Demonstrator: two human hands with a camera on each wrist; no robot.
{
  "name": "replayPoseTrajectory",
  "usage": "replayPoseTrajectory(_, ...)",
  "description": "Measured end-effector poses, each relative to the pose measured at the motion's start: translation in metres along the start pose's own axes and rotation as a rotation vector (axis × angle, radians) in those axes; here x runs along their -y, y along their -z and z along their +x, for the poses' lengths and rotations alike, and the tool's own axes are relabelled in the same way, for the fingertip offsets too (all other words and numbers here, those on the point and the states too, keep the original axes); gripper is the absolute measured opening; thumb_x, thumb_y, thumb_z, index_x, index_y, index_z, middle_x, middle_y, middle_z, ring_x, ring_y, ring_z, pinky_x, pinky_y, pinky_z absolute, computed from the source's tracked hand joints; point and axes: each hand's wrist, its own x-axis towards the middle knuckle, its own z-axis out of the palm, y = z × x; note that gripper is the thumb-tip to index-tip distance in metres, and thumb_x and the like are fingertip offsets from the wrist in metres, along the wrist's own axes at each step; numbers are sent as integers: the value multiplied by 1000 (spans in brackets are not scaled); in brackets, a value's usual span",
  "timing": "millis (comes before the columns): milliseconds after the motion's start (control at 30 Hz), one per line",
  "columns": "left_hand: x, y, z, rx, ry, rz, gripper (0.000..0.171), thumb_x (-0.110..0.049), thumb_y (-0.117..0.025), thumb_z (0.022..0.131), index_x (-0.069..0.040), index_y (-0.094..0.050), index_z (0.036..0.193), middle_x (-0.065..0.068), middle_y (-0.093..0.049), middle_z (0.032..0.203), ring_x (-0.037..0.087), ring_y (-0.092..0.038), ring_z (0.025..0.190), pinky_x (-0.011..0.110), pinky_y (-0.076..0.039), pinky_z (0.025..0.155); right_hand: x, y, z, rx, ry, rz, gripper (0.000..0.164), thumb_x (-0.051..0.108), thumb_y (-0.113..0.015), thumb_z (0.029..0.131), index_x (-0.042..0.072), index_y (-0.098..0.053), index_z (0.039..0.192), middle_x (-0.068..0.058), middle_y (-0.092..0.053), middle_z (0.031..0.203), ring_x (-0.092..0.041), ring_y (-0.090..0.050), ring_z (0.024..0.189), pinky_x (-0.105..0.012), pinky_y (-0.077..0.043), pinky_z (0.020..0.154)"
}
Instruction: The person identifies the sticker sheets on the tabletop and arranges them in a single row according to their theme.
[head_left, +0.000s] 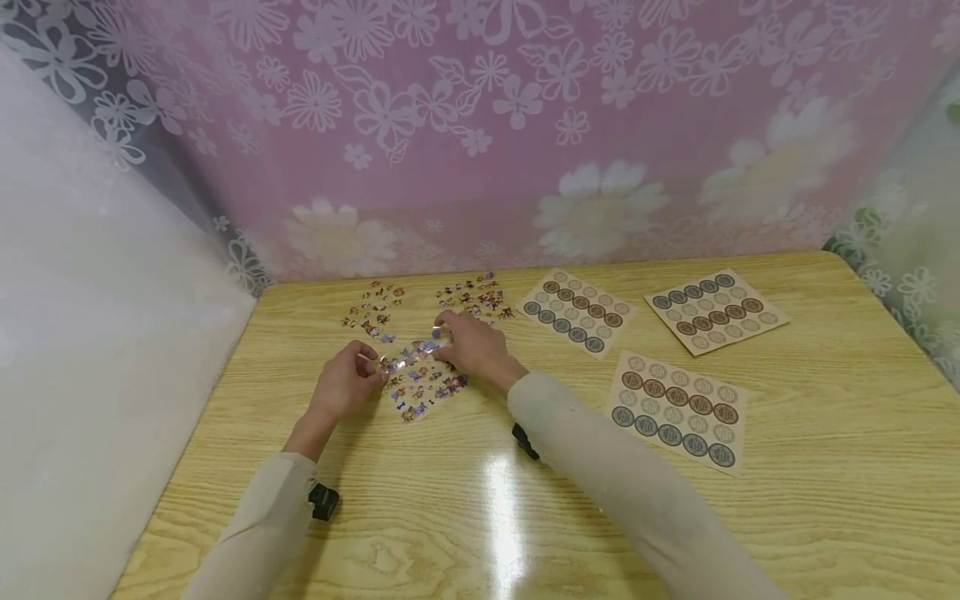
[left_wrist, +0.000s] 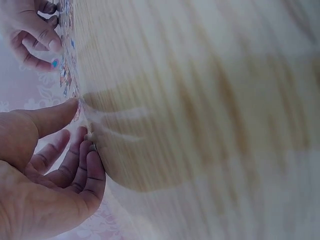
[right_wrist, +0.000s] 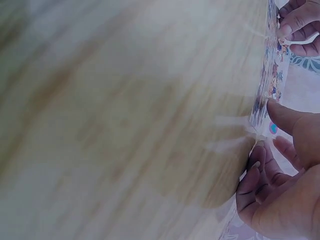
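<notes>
A clear sheet of small, colourful cartoon stickers [head_left: 417,392] lies between the two hands, with glare along its upper part. The left hand [head_left: 347,383] pinches its left edge between thumb and fingers, low over the table. At the opposite side, the right hand [head_left: 476,346] grips the sheet near its upper right corner, thumb toward the wearer. A round blue sticker [head_left: 437,332] shows beside the right fingers. Seen edge-on in the right wrist view, the sheet [right_wrist: 272,82] runs from one hand to the other just above the wood.
Two more clear sticker sheets, one at left [head_left: 375,308] and one at right [head_left: 476,296], lie behind the hands. To the right are three beige sheets with rows of round emblems: one [head_left: 577,312], another [head_left: 716,308] and a nearer one [head_left: 675,412]. A flowered curtain [head_left: 465,167] borders the table's back edge.
</notes>
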Motion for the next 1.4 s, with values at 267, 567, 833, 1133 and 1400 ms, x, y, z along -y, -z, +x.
replayPoseTrajectory(267, 0, 1, 0, -10, -2, 12, 29, -12, -69, 89, -1, -53, 110, 9, -61, 87, 22, -56, 74, 37, -44, 65, 1, -1, 0, -21, -5, 68, 45, 39, -66, 90, 27, -50, 130, 3, -57, 112, -13, -56, 80, -36, -46, 65)
replayPoseTrajectory(567, 1, 2, 3, -9, 7, 10, 29, -13, -70, 88, -1, -55, 109, 11, -63, 88, 23, -57, 74, 38, -45, 64, 0, -3, 1, -47, -7, 162, 30, 28, -61, 95, 21, -56, 124, 6, -61, 109, -10, -59, 89, -34, -48, 73)
replayPoseTrajectory(833, 2, 1, 3, -33, 11, -21, 27, -14, -70, 88, -1, -58, 108, 13, -66, 90, 27, -62, 80, 43, -48, 71, -4, -4, 3, -74, -1, 188, 16, 28, -57, 97, 20, -62, 111, 9, -62, 94, -8, -57, 76, -32, -47, 66)
replayPoseTrajectory(1133, 3, 3, 2, -23, 15, -85, 22, -11, -68, 90, 0, -60, 108, 12, -66, 87, 23, -61, 73, 36, -47, 62, -5, 0, 0, -86, -8, 235, 6, 25, -63, 94, 22, -67, 96, 10, -61, 88, -9, -56, 79, -37, -45, 73)
replayPoseTrajectory(1400, 4, 4, -2, -39, 4, -80, 23, -13, -69, 90, 0, -63, 108, 11, -67, 88, 22, -61, 70, 33, -46, 59, 2, 7, -5, -68, 31, 210, 7, 29, -63, 94, 24, -68, 95, 12, -63, 91, -8, -58, 81, -36, -46, 72)
